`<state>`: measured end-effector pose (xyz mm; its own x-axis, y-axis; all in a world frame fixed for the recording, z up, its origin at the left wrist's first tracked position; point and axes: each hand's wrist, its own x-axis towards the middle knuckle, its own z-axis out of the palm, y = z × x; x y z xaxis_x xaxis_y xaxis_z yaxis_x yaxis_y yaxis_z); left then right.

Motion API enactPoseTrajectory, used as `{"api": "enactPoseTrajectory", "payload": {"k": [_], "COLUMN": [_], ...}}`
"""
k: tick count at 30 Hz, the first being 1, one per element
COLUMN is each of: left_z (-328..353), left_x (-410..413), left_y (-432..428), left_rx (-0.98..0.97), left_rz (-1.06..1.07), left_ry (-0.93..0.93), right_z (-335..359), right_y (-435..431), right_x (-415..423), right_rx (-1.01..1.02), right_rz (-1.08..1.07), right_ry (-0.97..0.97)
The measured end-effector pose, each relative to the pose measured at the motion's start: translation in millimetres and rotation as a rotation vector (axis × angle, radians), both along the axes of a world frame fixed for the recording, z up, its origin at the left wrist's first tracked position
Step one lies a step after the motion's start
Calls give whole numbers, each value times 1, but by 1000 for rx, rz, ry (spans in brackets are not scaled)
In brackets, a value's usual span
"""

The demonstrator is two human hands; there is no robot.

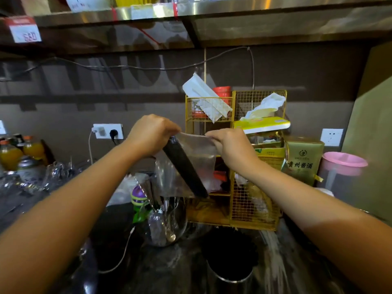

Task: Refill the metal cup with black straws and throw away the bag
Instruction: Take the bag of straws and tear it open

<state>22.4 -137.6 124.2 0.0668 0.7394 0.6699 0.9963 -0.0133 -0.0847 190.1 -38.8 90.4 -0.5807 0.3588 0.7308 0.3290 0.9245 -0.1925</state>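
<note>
A clear plastic bag (201, 153) hangs in the air above the counter, with a tight bundle of black straws (184, 168) slanting down inside it. My left hand (151, 134) grips the bag's top left corner around the upper end of the bundle. My right hand (231, 145) pinches the bag's top right edge, stretching the opening between both hands. Below, near the front of the counter, stands the metal cup (230, 264); black straws fill its dark mouth.
A yellow wire rack (252, 209) with tissues and packets stands right behind the bag. A glass bowl (169, 221) holding spoons sits left of the cup. Orange bottles (12, 153) and glassware crowd the left; a pink-lidded pitcher (343, 166) is on the right. A steel shelf (212, 9) hangs overhead.
</note>
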Motion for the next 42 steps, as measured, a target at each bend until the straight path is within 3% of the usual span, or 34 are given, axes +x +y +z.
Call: {"api": "enactPoseTrajectory", "payload": {"k": [7, 10, 14, 17, 32, 36, 39, 42], "left_z": [-52, -82, -117, -137, -195, -209, -213, -216], "left_x": [1, -2, 7, 21, 41, 39, 40, 49], "left_y": [-65, -82, -99, -104, -90, -91, -96, -102], "left_rx": [-204, -302, -296, -417, -658, -545, -316, -204], "left_rz": [26, 32, -46, -89, -125, -122, -14, 114], "left_ry": [-36, -42, 11, -87, -360, -464, -566, -872], "right_z": [-52, -78, -111, -128, -170, -177, -177, -177], "right_y": [-64, -84, -102, -111, -122, -122, -121, -122], "right_x": [3, 4, 4, 2, 4, 1, -1, -2], "right_rx": [-265, -421, -605, -728, -913, -957, -1025, -1088], "right_rz": [142, 163, 179, 191, 122, 127, 129, 155], "right_ry": [1, -79, -249, -309, -393, -370, -343, -320]}}
